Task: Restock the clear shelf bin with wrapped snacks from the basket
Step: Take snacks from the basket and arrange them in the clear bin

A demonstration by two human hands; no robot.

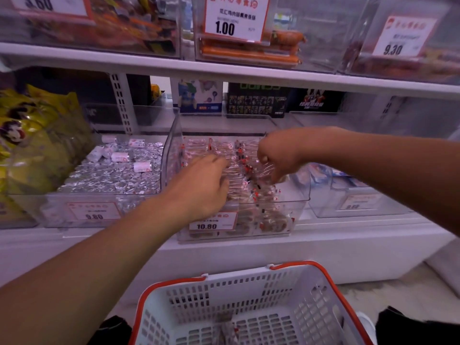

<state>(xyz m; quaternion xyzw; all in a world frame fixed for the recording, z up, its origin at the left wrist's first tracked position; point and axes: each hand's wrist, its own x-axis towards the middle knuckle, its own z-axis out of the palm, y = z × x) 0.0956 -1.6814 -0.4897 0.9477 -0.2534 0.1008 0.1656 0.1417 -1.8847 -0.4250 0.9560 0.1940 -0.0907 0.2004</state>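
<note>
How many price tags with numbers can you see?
5. Top shelf: 3.60 tag left, 1.00 tag middle, 9.30 tag right. Lower bins: 9.80 tag left, 10.80 tag middle. A sixth, blurred tag sits right.

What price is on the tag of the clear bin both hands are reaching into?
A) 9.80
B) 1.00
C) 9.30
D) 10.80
D: the tag on the front of the clear bin, just below the left hand and right hand, reads 10.80.
</note>
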